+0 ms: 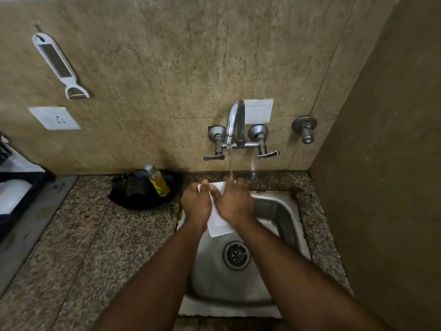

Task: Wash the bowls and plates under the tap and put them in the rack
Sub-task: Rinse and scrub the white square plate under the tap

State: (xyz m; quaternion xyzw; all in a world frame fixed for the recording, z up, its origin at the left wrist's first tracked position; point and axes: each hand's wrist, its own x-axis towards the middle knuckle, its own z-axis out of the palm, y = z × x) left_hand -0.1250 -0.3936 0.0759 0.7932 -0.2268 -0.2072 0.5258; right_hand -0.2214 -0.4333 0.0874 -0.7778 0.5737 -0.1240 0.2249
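Item: dish washing, rinse stage, listed left to right.

Black slatted dish rack, far left edge: a pale rounded dish seems to be sitting in it, so by my reading some washing is done; how much is left is not showing.

Speckled granite counter: rough-grained, carrying a shallow black round tray with a yellow plastic soap bottle leaning in it.

Left hand: fingers curling over the far left edge of the flat white rectangular plate, gripping it.

Plate: smooth, glossy, tilting above the dull stainless steel sink, its far end under the stream.

Right hand: fingers spread and lying against the plate's face, apparently rubbing.

Curved chrome tap: water is running down onto the plate and fingers.

Racking this plate is still to come.
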